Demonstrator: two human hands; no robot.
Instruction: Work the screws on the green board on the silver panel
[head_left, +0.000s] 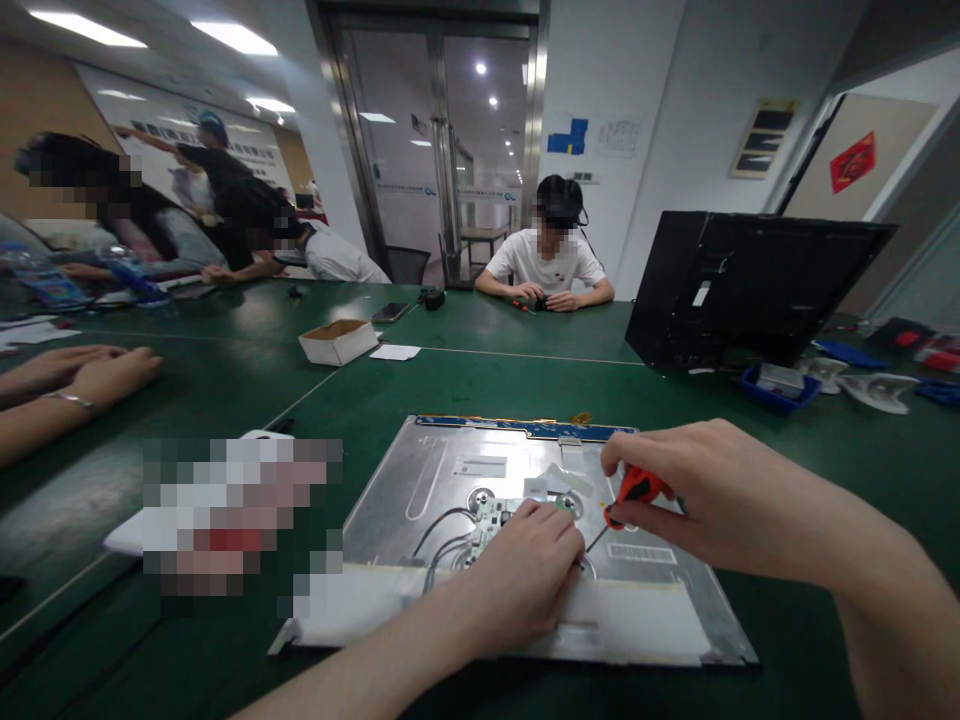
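Observation:
A silver metal display panel [431, 470] lies flat on the table, a blue circuit strip [487, 428] along its far edge. On its middle sits a small green circuit board [491, 515] with dark cables running from its left side. My left hand [536, 560] rests over the board's right part with its fingers curled down onto it and hiding much of it. In my right hand [697, 490] is a red-orange and black screwdriver [637, 488], pinched by the handle. Its thin shaft slants down left toward the board beside my left fingers; the tip's exact contact is hidden.
A black monitor [750, 290] stands at right, near a blue tray [780, 388]. Farther off are an open cardboard box [341, 342], a white paper [395, 352] and a phone [391, 312]. Another person's hands [112, 375] are at left; a person [551, 260] sits opposite.

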